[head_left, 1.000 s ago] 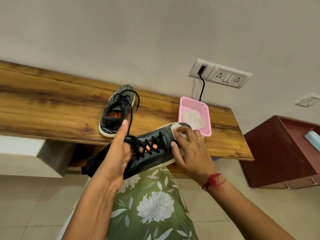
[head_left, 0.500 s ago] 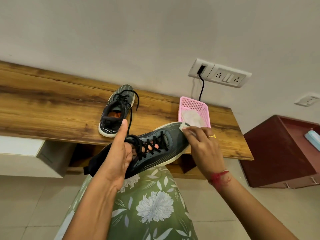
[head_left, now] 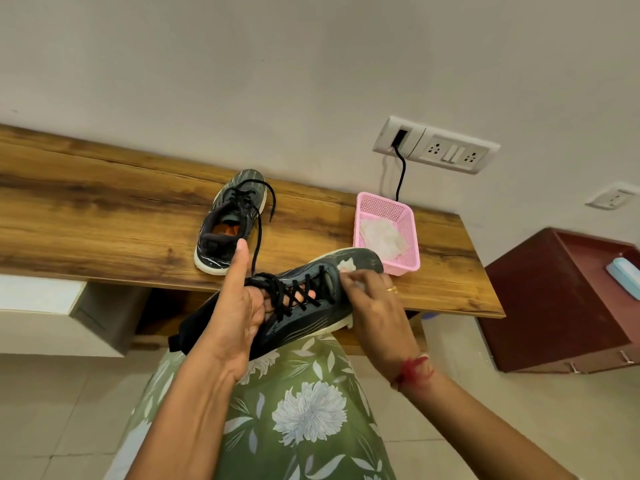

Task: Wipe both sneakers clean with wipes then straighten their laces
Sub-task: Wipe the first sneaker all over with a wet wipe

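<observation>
Sneaker [head_left: 301,323], dark and glossy, laces [head_left: 300,292] crisscrossed, under crumpled wipe [head_left: 347,265].

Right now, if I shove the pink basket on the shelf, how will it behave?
Probably light: the pink basket is thin mesh plastic holding only crumpled wipes. It likely slides rather than tips, being low and wide on the smooth wooden shelf. The mesh walls may flex if squeezed.
</observation>
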A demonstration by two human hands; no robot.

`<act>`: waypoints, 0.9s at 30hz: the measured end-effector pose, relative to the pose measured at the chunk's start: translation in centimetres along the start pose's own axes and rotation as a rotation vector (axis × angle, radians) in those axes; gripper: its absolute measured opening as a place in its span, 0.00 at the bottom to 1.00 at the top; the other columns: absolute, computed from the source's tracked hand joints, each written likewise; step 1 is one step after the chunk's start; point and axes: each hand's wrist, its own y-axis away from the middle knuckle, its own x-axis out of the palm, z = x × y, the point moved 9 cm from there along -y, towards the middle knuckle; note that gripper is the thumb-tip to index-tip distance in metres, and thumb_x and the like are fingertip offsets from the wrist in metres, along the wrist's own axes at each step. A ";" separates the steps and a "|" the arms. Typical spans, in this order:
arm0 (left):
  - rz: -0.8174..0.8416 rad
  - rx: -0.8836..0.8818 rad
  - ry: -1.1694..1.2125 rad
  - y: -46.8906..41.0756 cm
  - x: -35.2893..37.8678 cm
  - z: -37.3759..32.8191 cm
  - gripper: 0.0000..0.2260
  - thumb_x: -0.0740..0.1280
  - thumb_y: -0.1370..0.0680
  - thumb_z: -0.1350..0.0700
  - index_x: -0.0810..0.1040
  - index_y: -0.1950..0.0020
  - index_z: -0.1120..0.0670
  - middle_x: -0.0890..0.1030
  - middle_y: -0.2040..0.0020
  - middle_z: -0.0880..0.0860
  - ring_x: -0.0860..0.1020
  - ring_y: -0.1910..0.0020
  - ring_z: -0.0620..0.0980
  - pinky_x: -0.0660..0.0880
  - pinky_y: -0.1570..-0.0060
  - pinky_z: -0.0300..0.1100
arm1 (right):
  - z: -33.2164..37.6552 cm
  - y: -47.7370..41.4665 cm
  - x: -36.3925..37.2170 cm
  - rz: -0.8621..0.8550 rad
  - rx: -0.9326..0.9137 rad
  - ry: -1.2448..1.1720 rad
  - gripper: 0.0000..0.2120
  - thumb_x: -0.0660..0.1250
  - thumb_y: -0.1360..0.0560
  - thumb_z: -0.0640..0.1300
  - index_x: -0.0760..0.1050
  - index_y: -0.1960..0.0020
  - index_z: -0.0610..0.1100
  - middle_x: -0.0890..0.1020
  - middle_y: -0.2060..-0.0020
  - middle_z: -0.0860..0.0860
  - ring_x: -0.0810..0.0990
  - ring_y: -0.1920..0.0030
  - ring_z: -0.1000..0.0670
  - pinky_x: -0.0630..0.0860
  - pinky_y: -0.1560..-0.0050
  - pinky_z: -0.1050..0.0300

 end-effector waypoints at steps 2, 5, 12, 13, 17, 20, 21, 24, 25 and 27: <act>0.026 0.004 0.006 0.0 0.1 -0.1 0.34 0.45 0.24 0.31 0.60 0.83 0.52 0.61 0.79 0.50 0.61 0.83 0.42 0.64 0.73 0.37 | -0.1 0.1 0.2 0.054 -0.082 0.064 0.24 0.67 0.36 0.29 0.76 0.40 0.38 0.78 0.49 0.43 0.76 0.53 0.42 0.78 0.62 0.49; 0.076 0.018 0.004 -0.1 0.5 -0.2 0.37 0.44 0.24 0.31 0.63 0.85 0.52 0.65 0.82 0.47 0.61 0.79 0.44 0.60 0.79 0.33 | -3.7 -1.1 -0.6 0.001 0.043 0.131 0.24 0.70 0.36 0.28 0.76 0.40 0.38 0.78 0.49 0.41 0.76 0.53 0.39 0.78 0.62 0.47; 0.055 0.015 -0.006 -0.1 0.5 0.2 0.38 0.44 0.25 0.30 0.61 0.87 0.53 0.61 0.83 0.47 0.59 0.80 0.42 0.56 0.70 0.40 | -1.5 -0.1 0.7 0.080 -0.071 0.054 0.25 0.69 0.37 0.27 0.76 0.41 0.40 0.78 0.47 0.44 0.76 0.53 0.43 0.78 0.63 0.50; 0.070 0.006 -0.006 0.0 0.8 0.2 0.39 0.44 0.24 0.30 0.63 0.88 0.54 0.62 0.82 0.47 0.59 0.79 0.43 0.55 0.70 0.40 | -3.0 -0.6 0.3 0.049 -0.011 0.076 0.25 0.70 0.37 0.27 0.77 0.42 0.40 0.78 0.48 0.44 0.76 0.53 0.42 0.78 0.63 0.49; 0.089 -0.003 0.027 0.1 1.4 0.3 0.40 0.43 0.24 0.31 0.63 0.88 0.55 0.62 0.83 0.47 0.60 0.78 0.44 0.56 0.69 0.40 | -2.7 -0.7 0.3 -0.003 0.086 -0.009 0.23 0.70 0.36 0.27 0.78 0.43 0.39 0.78 0.48 0.43 0.76 0.52 0.41 0.78 0.62 0.48; 0.070 0.006 0.016 -0.1 1.1 0.4 0.39 0.43 0.24 0.31 0.62 0.88 0.53 0.62 0.83 0.48 0.60 0.82 0.42 0.59 0.72 0.39 | -1.1 0.3 1.1 0.080 -0.064 0.004 0.25 0.72 0.38 0.27 0.77 0.42 0.39 0.78 0.48 0.44 0.76 0.53 0.42 0.78 0.62 0.49; 0.080 0.000 0.003 -0.2 1.0 0.7 0.40 0.42 0.24 0.31 0.63 0.88 0.54 0.63 0.83 0.48 0.60 0.82 0.41 0.59 0.73 0.38 | -2.2 -0.1 0.9 0.075 -0.039 0.027 0.26 0.72 0.38 0.28 0.77 0.42 0.40 0.78 0.49 0.44 0.76 0.53 0.42 0.78 0.63 0.49; 0.102 -0.006 -0.018 -0.3 1.3 0.6 0.38 0.42 0.25 0.29 0.64 0.86 0.51 0.64 0.80 0.46 0.59 0.79 0.43 0.58 0.74 0.38 | -5.1 -0.9 -0.3 -0.055 0.176 -0.006 0.22 0.69 0.34 0.27 0.78 0.42 0.40 0.78 0.51 0.41 0.75 0.55 0.39 0.77 0.62 0.47; 0.103 -0.004 -0.006 -0.3 1.4 0.6 0.37 0.42 0.25 0.29 0.63 0.86 0.51 0.64 0.81 0.46 0.60 0.79 0.43 0.60 0.74 0.38 | -4.4 -0.9 -0.1 -0.066 0.187 -0.046 0.21 0.68 0.33 0.28 0.78 0.42 0.40 0.77 0.51 0.41 0.75 0.54 0.39 0.76 0.61 0.47; 0.067 0.003 0.006 -0.4 1.0 0.6 0.34 0.45 0.26 0.29 0.60 0.84 0.50 0.61 0.82 0.48 0.59 0.81 0.44 0.62 0.77 0.37 | -2.2 -0.2 0.9 -0.008 0.094 -0.090 0.21 0.67 0.33 0.27 0.78 0.42 0.40 0.77 0.50 0.42 0.75 0.52 0.41 0.75 0.57 0.49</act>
